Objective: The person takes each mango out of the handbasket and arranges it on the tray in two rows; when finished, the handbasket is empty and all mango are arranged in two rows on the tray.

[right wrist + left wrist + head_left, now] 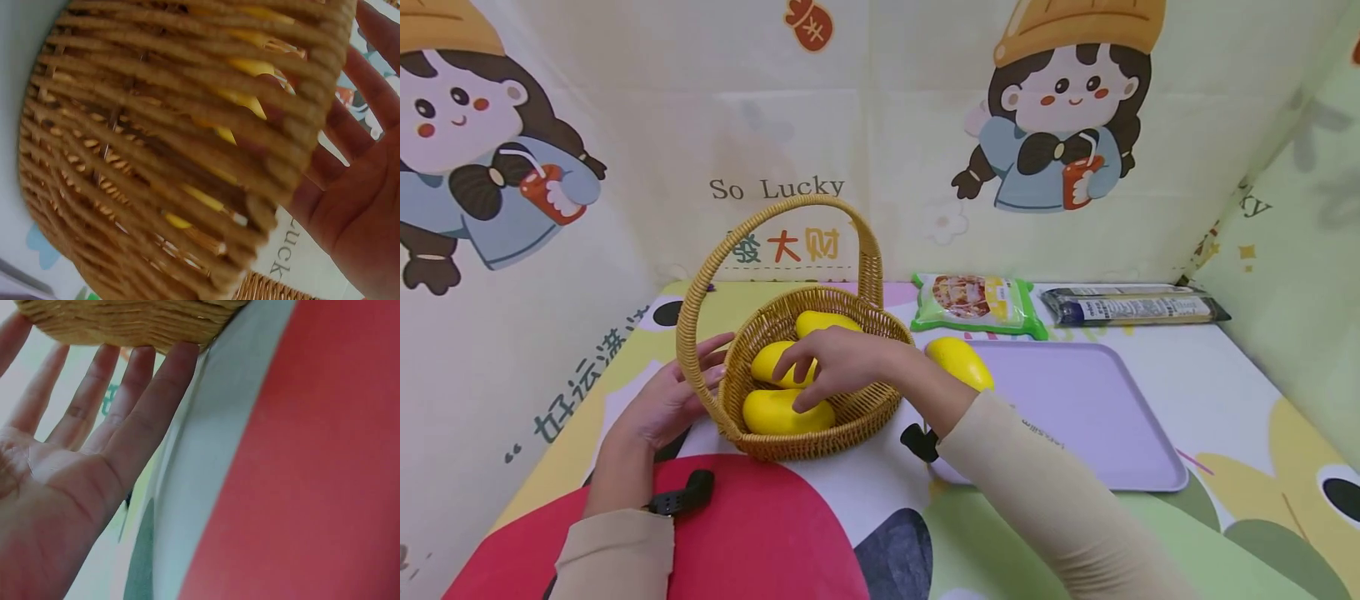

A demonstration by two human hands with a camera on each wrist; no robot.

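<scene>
A wicker basket (pixel 842 440) with a tall arched handle stands on the table, with three yellow mangoes inside: one at the back (pixel 826 322), one in the middle (pixel 767 363) and one in front (pixel 782 414). My right hand (pixel 842 360) reaches over the basket's right rim, fingers loosely bent above the middle and front mangoes. In the right wrist view its palm shows beyond the woven wall. At the basket's left side, my left hand (pixel 673 398) has its fingers extended, fingertips right at the wicker wall (pixel 137 322). Another mango (pixel 958 362) lies on the purple tray (pixel 1075 408).
Behind the tray lie a green-edged food packet (pixel 976 302) and a long dark-ended packet (pixel 1135 306). My right forearm crosses the tray's left part. Printed cloth walls (pixel 910 150) enclose the table at the back and sides.
</scene>
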